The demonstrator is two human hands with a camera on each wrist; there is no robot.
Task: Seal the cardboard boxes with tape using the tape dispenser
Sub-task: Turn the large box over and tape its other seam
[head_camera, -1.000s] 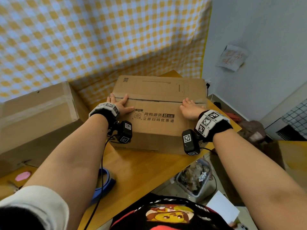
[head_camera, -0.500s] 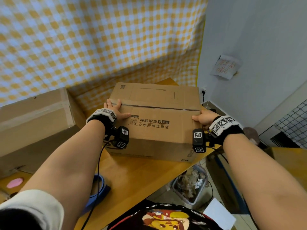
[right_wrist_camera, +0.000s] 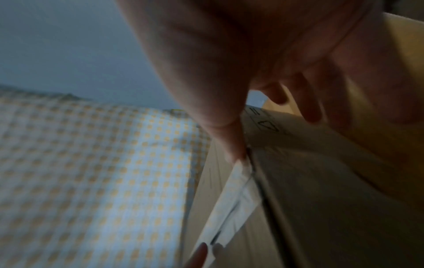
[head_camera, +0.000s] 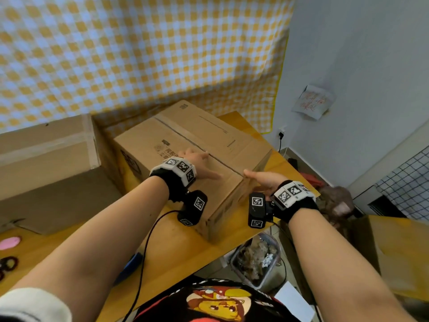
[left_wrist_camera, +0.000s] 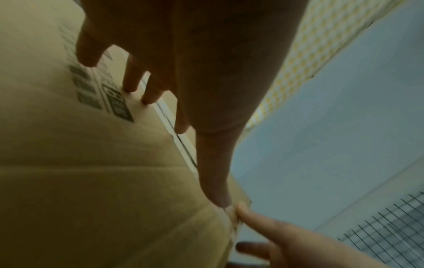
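A closed cardboard box (head_camera: 185, 145) sits skewed on the wooden table (head_camera: 176, 249), its top seam running from far left to near right. My left hand (head_camera: 199, 163) lies flat on the top beside the seam, fingers spread (left_wrist_camera: 133, 85) and thumb stretched toward the box's near end. My right hand (head_camera: 262, 180) is at that near end. Its thumb (right_wrist_camera: 231, 145) touches the top edge where the seam ends, and its fingers lie against the end wall. White tape scraps (right_wrist_camera: 236, 195) cling to the seam. A blue object (head_camera: 130, 263) shows under my left forearm, mostly hidden.
A second, larger box (head_camera: 46, 163) with tape across its top stands at the left, close to the first. A checked cloth hangs behind. Small pink and dark items (head_camera: 9, 242) lie far left. Below the table's right edge are a clear bin (head_camera: 255, 261) and another carton (head_camera: 394, 247).
The box has turned on the table, its right end swinging toward me. My left hand slid from the left end onto the middle of the top. My right hand stayed with the right end.
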